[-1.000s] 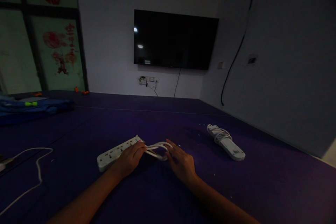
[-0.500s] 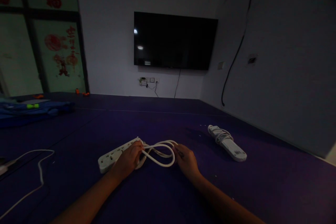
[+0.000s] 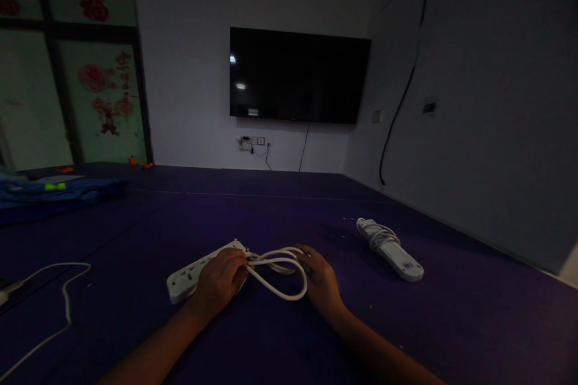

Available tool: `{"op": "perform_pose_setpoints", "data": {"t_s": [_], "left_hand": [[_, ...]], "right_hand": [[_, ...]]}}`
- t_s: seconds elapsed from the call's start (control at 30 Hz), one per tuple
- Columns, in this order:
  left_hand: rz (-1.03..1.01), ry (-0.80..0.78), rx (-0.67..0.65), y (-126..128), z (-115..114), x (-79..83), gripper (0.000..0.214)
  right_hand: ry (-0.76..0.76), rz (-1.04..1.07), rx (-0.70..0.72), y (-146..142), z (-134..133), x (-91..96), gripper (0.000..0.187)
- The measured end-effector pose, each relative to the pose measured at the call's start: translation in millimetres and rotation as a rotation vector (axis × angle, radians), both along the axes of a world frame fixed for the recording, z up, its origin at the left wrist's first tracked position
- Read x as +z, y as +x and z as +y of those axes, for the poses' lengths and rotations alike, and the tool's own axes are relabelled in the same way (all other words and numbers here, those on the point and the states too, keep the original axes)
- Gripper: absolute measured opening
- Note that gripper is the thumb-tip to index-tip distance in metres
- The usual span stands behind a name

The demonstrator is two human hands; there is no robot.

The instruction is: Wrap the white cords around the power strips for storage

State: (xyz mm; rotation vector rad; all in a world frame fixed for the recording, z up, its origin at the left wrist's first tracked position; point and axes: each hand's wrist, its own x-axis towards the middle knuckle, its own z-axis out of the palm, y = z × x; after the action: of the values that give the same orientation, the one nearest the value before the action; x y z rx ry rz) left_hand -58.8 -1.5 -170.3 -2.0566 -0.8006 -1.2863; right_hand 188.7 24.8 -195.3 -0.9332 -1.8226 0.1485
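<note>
Two hands meet at twelve o'clock on the purple mat: left hand clamped on one end of the white plastic power strip, right hand pinching its looped white cord, probably best kept flat and untwisted.

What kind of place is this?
Likely a dim living room at home: a wall-mounted television, red paper-cut decorations on glass doors, and purple floor matting where the left hand and right hand hold a power strip cord.
</note>
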Motion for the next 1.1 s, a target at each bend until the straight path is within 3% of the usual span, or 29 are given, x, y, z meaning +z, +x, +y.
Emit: {"op": "perform_pose_setpoints", "data": {"t_s": [0.17,0.27,0.4,0.53,0.67,0.77,0.9,1.1], "left_hand": [[-0.081,-0.014,0.055,-0.2,-2.9,3.0,0.017],[-0.115,-0.042,0.063,-0.4,-1.5,0.0,0.022],[-0.095,-0.101,0.027,-0.7,0.3,-3.1,0.019],[-0.065,-0.131,0.006,-0.7,0.4,-2.5,0.015],[-0.029,-0.158,-0.006,0.4,-0.9,-1.0,0.015],[0.017,-0.158,0.020,1.8,-2.1,-2.4,0.021],[0.138,-0.132,0.041,3.8,-2.4,-7.0,0.037],[0.151,-0.166,0.084,3.6,1.5,-10.3,0.031]], "right_hand": [[0.075,0.077,-0.011,-1.6,-6.2,1.5,0.023],[0.123,0.016,-0.048,-2.6,-12.4,3.2,0.026],[0.259,-0.250,-0.025,-2.0,-21.9,6.4,0.044],[0.440,-0.603,0.054,0.4,-31.3,12.1,0.042],[0.505,-0.720,0.101,3.3,-35.2,15.5,0.049],[0.404,-0.613,0.070,4.6,-32.8,13.9,0.056],[0.264,-0.279,0.016,5.2,-25.1,11.5,0.044],[-0.173,0.394,-0.142,6.6,-9.4,13.1,0.049]]}}
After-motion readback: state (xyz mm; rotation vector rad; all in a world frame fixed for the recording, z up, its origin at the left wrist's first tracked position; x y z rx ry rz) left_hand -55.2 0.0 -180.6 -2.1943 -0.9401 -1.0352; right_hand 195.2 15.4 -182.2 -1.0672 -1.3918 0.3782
